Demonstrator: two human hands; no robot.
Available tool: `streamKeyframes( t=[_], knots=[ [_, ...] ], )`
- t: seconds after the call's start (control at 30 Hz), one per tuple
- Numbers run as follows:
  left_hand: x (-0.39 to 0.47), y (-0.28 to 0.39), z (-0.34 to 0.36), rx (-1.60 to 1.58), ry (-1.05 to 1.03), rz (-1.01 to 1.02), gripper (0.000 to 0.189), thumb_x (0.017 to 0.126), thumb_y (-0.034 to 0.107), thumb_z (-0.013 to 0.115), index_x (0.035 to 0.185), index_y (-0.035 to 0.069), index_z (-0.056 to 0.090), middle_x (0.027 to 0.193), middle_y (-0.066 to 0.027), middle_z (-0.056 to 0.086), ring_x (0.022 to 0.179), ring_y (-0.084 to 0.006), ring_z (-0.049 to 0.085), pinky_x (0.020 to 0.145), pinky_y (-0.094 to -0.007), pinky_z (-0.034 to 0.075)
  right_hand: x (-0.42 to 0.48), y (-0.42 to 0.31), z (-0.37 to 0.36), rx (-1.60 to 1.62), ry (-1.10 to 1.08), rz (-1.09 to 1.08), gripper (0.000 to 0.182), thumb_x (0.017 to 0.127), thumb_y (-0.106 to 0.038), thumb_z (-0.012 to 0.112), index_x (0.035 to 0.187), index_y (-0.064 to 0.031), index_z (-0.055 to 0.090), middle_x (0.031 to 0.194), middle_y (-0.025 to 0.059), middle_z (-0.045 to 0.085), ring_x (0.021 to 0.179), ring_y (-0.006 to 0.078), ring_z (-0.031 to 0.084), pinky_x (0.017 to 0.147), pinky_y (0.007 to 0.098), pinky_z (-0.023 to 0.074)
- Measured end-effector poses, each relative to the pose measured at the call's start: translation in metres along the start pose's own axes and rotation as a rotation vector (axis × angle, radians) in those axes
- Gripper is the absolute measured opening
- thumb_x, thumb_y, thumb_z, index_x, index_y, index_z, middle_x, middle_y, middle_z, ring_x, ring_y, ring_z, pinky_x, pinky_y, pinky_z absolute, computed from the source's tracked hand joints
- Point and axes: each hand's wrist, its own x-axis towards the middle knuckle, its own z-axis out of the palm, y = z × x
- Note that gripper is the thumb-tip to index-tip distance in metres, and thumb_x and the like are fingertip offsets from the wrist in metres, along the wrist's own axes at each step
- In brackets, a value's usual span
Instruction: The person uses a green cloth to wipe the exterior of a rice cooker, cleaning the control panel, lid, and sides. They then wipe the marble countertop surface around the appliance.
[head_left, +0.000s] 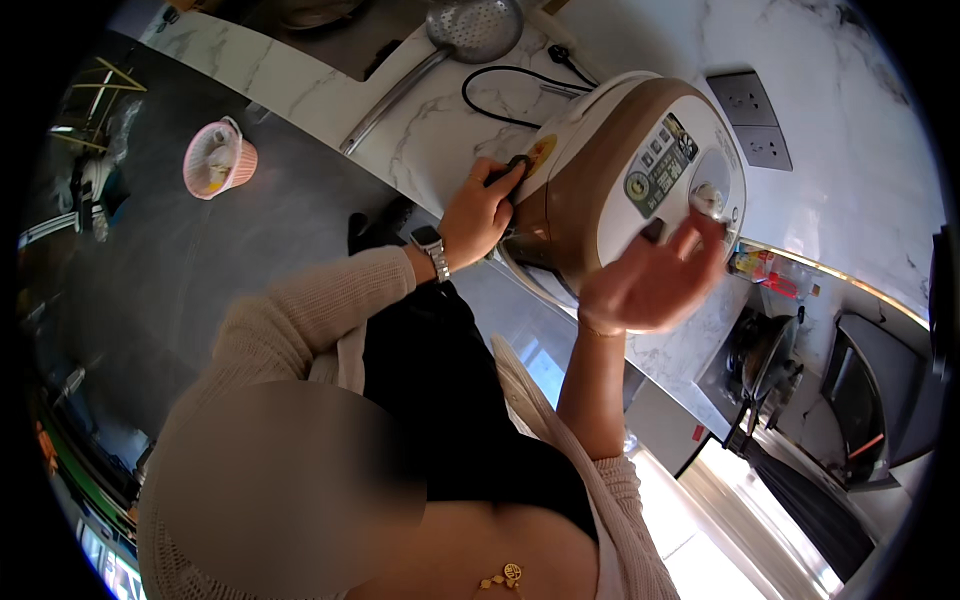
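A white and brown rice cooker (577, 165) stands on the marbled countertop in front of me, with printed stickers on its lid. My left hand (480, 206), wearing a watch, grips a small dark item (511, 174), perhaps a cloth or pad, against the cooker's side by a round yellow sticker. Over the lid's near right part is my right hand (652, 281), blurred, its fingers apart and curled towards the steam vent (706, 196). A dark patch (652, 229) shows beside its thumb; whether it belongs to the lid cannot be told.
A perforated metal skimmer (472, 30) lies on the countertop (420, 127) beyond the cooker, near a black power cord (495, 69). Wall sockets (754, 120) are at right. Pans (765, 352) and bottles (772, 274) stand further right. A pink bin (240, 165) is on the floor at left.
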Motion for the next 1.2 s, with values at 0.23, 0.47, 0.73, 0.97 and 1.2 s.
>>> streamKeyframes(
  t=[0.23,0.47,0.73,0.97,1.2],
  knots=[
    [-0.068,0.005,0.026,-0.061,0.165,-0.054,0.049,0.085,-0.004,0.051,0.134,0.003,0.053,0.121,-0.0155,0.047,0.085,-0.0273,0.057,0.072,-0.0344,0.049,0.012,-0.019,-0.074,0.126,0.013,0.015,0.051,0.088,0.007,0.043,0.138,0.0063,0.038,0.123,0.0220,0.053,0.117,0.0320,0.054,0.102,0.0510,0.0460],
    [-0.090,0.080,0.001,-0.760,0.233,-0.119,0.054,0.087,-0.006,0.043,0.140,0.003,0.041,0.126,-0.0121,0.051,0.110,-0.0180,0.052,0.098,-0.0295,0.042,-0.060,-0.038,-0.137,0.309,-0.426,0.470,0.035,0.085,0.014,0.044,0.119,0.0090,0.051,0.111,0.0143,0.057,0.103,0.0209,0.058,0.093,0.0331,0.0468],
    [0.003,0.136,-0.010,-0.954,0.377,0.097,0.049,0.088,0.001,0.045,0.136,0.006,0.046,0.125,-0.0089,0.055,0.112,-0.0192,0.055,0.096,-0.0328,0.046,-0.076,-0.074,-0.128,0.785,-0.852,0.553,0.029,0.077,0.008,0.064,0.106,0.0007,0.063,0.102,0.0130,0.064,0.089,0.0240,0.065,0.078,0.0317,0.0526],
    [0.097,0.207,0.018,-1.356,0.303,0.040,0.038,0.087,0.004,0.048,0.124,0.011,0.055,0.111,-0.0072,0.062,0.098,-0.0236,0.063,0.084,-0.0400,0.055,-0.073,-0.084,-0.139,0.928,-0.727,0.525,0.039,0.075,0.008,0.064,0.113,-0.0025,0.062,0.122,0.0128,0.055,0.112,0.0254,0.056,0.096,0.0331,0.0435],
    [0.148,0.216,0.035,-1.443,0.185,-0.055,0.027,0.096,0.016,0.039,0.114,0.010,0.058,0.109,-0.0090,0.064,0.099,-0.0274,0.062,0.087,-0.0438,0.053,-0.071,-0.090,-0.134,0.910,-0.462,0.607,0.035,0.077,0.012,0.065,0.109,-0.0025,0.059,0.114,0.0085,0.056,0.100,0.0173,0.059,0.086,0.0280,0.0496]
  ],
)
